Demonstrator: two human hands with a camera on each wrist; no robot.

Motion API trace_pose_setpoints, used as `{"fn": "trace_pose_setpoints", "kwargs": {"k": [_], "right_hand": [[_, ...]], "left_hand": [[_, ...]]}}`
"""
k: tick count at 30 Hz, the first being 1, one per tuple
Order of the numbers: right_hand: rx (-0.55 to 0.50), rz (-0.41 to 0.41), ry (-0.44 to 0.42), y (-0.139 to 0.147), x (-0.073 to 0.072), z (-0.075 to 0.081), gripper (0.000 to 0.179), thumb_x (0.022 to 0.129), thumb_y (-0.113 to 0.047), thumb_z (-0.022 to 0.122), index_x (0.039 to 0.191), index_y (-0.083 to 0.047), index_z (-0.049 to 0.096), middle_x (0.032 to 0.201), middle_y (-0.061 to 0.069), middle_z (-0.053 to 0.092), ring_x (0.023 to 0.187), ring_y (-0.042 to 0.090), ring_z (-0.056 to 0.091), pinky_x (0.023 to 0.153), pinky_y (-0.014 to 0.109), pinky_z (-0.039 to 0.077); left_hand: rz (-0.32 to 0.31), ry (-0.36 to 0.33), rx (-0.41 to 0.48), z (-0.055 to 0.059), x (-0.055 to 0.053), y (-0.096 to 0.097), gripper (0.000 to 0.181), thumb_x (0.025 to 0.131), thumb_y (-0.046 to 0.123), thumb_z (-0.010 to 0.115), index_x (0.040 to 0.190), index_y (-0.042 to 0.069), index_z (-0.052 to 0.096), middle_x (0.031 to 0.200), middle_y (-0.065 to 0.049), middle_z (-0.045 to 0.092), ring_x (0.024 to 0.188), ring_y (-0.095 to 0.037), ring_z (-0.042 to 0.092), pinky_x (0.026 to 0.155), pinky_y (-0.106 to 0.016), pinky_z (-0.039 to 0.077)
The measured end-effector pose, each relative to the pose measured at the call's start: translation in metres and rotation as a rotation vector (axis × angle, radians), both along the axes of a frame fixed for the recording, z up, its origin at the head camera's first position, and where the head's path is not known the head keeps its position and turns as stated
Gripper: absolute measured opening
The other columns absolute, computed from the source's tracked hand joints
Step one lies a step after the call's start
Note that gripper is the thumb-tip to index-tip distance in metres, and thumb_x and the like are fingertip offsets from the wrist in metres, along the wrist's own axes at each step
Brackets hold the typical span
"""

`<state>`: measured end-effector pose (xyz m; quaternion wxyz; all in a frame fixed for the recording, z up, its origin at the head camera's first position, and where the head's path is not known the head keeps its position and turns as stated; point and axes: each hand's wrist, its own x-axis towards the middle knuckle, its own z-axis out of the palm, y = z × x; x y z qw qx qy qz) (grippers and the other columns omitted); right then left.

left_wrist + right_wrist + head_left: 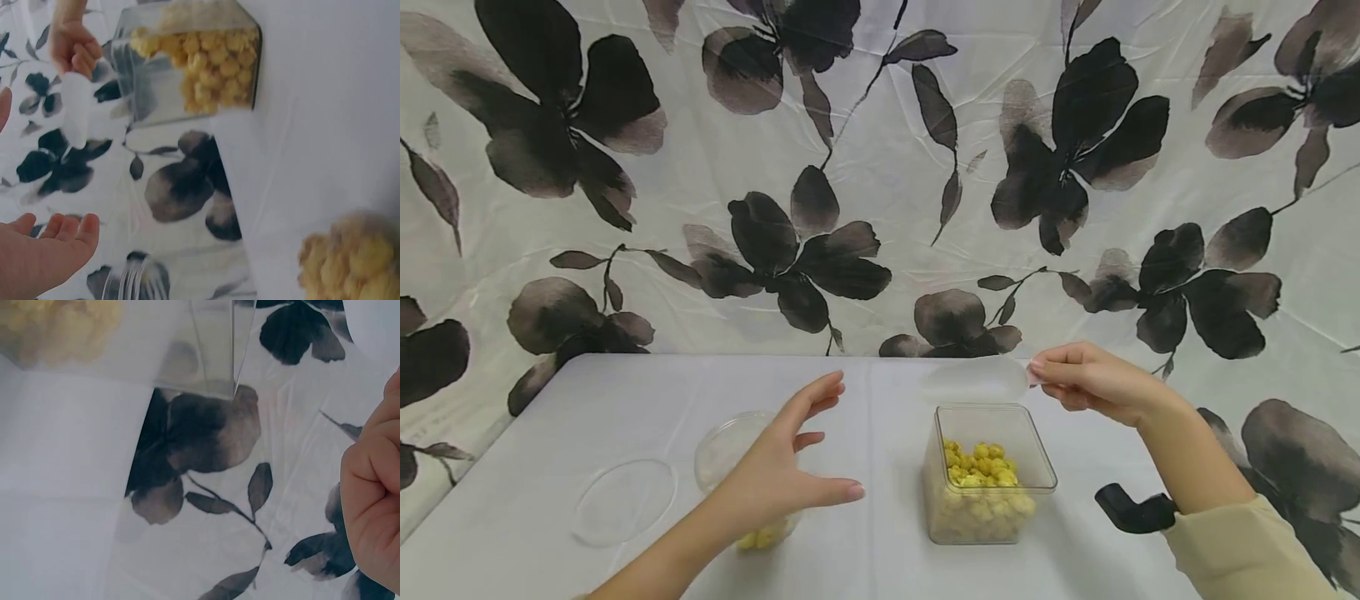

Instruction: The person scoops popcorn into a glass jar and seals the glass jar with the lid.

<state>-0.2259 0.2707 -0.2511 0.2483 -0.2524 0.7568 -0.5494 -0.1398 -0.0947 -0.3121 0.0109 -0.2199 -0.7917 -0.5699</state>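
Observation:
My right hand [1093, 385] pinches a white, translucent scoop [973, 379] by its end, holding it level behind a clear square container [988, 517] partly filled with yellow popcorn [981, 467]. In the left wrist view the scoop [76, 112] appears as a long white oval below the fingers. My left hand [778, 475] has its thumb and fingers spread apart with nothing between them. It hovers over a clear round jar [722, 442], covering much of it. Some popcorn [763, 536] shows low in the jar beneath the hand.
A clear round lid [625, 504] lies flat on the white table [842, 558], left of the jar. A floral cloth [880, 167] hangs behind the table's far edge. A black strap piece [1135, 510] sits at my right wrist.

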Motion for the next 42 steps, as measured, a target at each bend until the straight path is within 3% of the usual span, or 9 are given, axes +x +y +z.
{"fn": "trace_pose_setpoints", "kwargs": {"k": [6,14,20,27,31,35,37,39,42], "right_hand": [[0.081,0.002,0.056,0.011,0.003,0.003,0.026,0.099,-0.011,0.042,0.082,-0.013,0.062,0.059,-0.003,0.036,0.048,0.016,0.021,0.047,0.032,0.017],[0.28,-0.061,0.117,0.014,0.007,0.016,0.024,0.098,-0.015,0.046,0.089,0.003,0.06,0.058,-0.004,0.033,0.046,0.011,0.022,0.045,0.029,0.021],[0.329,-0.057,0.141,0.016,0.007,0.021,0.027,0.098,-0.015,0.047,0.094,0.008,0.061,0.057,-0.004,0.033,0.046,0.01,0.023,0.044,0.029,0.024],[0.428,-0.122,0.184,0.021,0.009,0.025,0.029,0.097,-0.016,0.049,0.102,0.009,0.062,0.056,-0.002,0.035,0.046,0.008,0.028,0.045,0.026,0.029],[0.51,-0.146,0.215,0.019,0.01,0.028,0.026,0.096,-0.017,0.051,0.099,0.004,0.066,0.068,0.0,0.05,0.061,0.009,0.042,0.059,0.027,0.042],[0.603,-0.122,0.287,0.01,0.011,0.029,0.023,0.095,-0.018,0.052,0.09,-0.005,0.07,0.091,0.003,0.063,0.086,0.018,0.052,0.077,0.042,0.046],[0.631,-0.109,0.319,0.004,0.012,0.031,0.022,0.094,-0.018,0.053,0.087,-0.007,0.071,0.089,0.001,0.064,0.084,0.017,0.052,0.075,0.04,0.046],[0.65,-0.104,0.337,-0.004,0.013,0.032,0.021,0.093,-0.016,0.054,0.084,-0.007,0.071,0.077,-0.002,0.06,0.07,0.013,0.048,0.065,0.035,0.044],[0.684,-0.091,0.396,-0.016,0.013,0.034,0.019,0.09,-0.014,0.057,0.081,-0.006,0.071,0.063,-0.005,0.047,0.056,0.011,0.033,0.051,0.028,0.032]], "left_hand": [[-0.078,-0.131,0.041,-0.012,0.001,0.028,0.097,0.065,0.023,0.086,0.143,0.029,0.029,0.144,0.005,0.033,0.133,-0.017,0.03,0.101,-0.043,0.036],[-0.154,-0.203,0.105,-0.033,-0.006,0.054,0.098,0.067,0.019,0.085,0.144,0.032,0.025,0.148,0.004,0.025,0.135,-0.022,0.027,0.098,-0.042,0.041],[-0.14,-0.224,0.136,-0.05,-0.013,0.071,0.101,0.067,0.02,0.085,0.145,0.034,0.021,0.15,0.009,0.02,0.136,-0.025,0.026,0.095,-0.043,0.043],[-0.119,-0.245,0.134,-0.059,-0.019,0.086,0.103,0.066,0.02,0.085,0.146,0.03,0.021,0.15,0.004,0.018,0.136,-0.028,0.024,0.094,-0.043,0.044],[-0.121,-0.229,0.123,-0.061,-0.023,0.093,0.103,0.066,0.021,0.085,0.146,0.031,0.02,0.15,0.001,0.017,0.136,-0.028,0.022,0.093,-0.045,0.044],[-0.119,-0.209,0.106,-0.063,-0.026,0.1,0.104,0.066,0.022,0.085,0.146,0.029,0.02,0.15,0.001,0.018,0.136,-0.027,0.022,0.094,-0.047,0.043],[-0.124,-0.2,0.098,-0.063,-0.027,0.102,0.104,0.066,0.023,0.085,0.147,0.028,0.019,0.15,0.001,0.018,0.136,-0.027,0.022,0.093,-0.046,0.043],[-0.124,-0.198,0.087,-0.062,-0.028,0.103,0.105,0.066,0.024,0.085,0.147,0.028,0.018,0.15,0.002,0.018,0.135,-0.026,0.023,0.093,-0.045,0.044],[-0.112,-0.193,0.069,-0.061,-0.03,0.105,0.108,0.065,0.026,0.086,0.148,0.026,0.017,0.149,0.002,0.02,0.134,-0.025,0.025,0.091,-0.043,0.045]]}}
